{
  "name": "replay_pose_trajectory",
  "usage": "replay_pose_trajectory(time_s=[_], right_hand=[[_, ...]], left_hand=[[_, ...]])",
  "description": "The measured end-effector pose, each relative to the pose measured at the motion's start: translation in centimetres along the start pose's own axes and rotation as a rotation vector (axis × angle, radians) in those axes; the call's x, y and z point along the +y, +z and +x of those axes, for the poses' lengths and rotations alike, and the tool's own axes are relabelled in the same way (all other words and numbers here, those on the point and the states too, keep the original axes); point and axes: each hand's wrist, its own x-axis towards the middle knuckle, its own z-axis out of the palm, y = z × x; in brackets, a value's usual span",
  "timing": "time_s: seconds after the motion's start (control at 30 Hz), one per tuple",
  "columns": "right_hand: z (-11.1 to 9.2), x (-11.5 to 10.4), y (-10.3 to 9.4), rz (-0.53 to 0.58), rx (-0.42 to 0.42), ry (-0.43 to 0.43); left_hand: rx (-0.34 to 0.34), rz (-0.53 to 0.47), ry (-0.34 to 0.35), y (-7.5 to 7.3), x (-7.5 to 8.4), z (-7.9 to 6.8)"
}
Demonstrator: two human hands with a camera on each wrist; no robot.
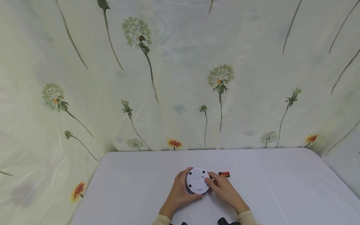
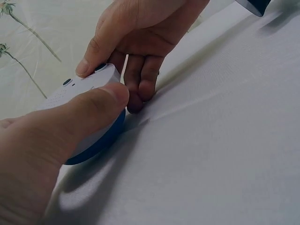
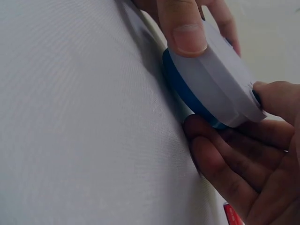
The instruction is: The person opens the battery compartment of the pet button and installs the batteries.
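A round white device (image 1: 197,185) with a blue lower rim is held just over the table, its face with small speaker holes and dark round feet turned up. My left hand (image 1: 177,194) grips it from the left, thumb along the near edge, fingers around the far side. On the right edge, my right hand (image 1: 225,191) pinches it. In the right wrist view, that thumb presses by a dark foot, and fingers curl beneath the blue rim (image 3: 185,91). What the device's underside looks like is hidden.
Two red-and-black batteries (image 1: 224,174) lie on the white-covered table (image 1: 135,187), just beyond my right hand. Behind the table hangs a flower-printed curtain (image 1: 180,78). Dark objects (image 1: 223,221) show at the bottom edge, between the forearms.
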Motion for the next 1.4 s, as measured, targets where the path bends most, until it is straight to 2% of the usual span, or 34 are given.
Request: replay_pose_trajectory(time_s=[0.3, 0.57, 0.67, 0.83, 0.93, 1.1, 1.27, 1.4], right_hand=[[-0.1, -0.3, 0.1, -0.086, 0.106, -0.025], [-0.4, -0.1, 0.3, -0.104, 0.133, -0.008], [-0.5, 0.0, 0.4, -0.112, 0.166, -0.077], [-0.5, 0.0, 0.3, -0.202, 0.253, -0.293], [-0.4, -0.3, 0.1, -0.206, 0.241, -0.378], [-0.5, -1.1, 0.2, -0.226, 0.193, -0.421], [-0.4, -1.4, 0.6, -0.291, 0.243, -0.465], [-0.3, -2.2, 0.1, -0.352, 0.23, -0.465]], left_hand=[[0.006, 0.02, 0.05, 0.2, -0.5, 0.2], [0.023, 0.069, 0.165, 0.3, -0.6, 0.1], [0.008, 0.053, 0.138, 0.4, -0.6, 0.0], [-0.012, 0.028, 0.09, 0.3, -0.6, 0.0], [-0.004, 0.033, 0.083, 0.3, -0.6, 0.2], [-0.006, 0.029, 0.074, 0.2, -0.6, 0.3], [-0.009, 0.03, 0.065, -0.2, -0.5, 0.2], [-0.001, 0.019, 0.064, -0.1, -0.5, 0.2]])
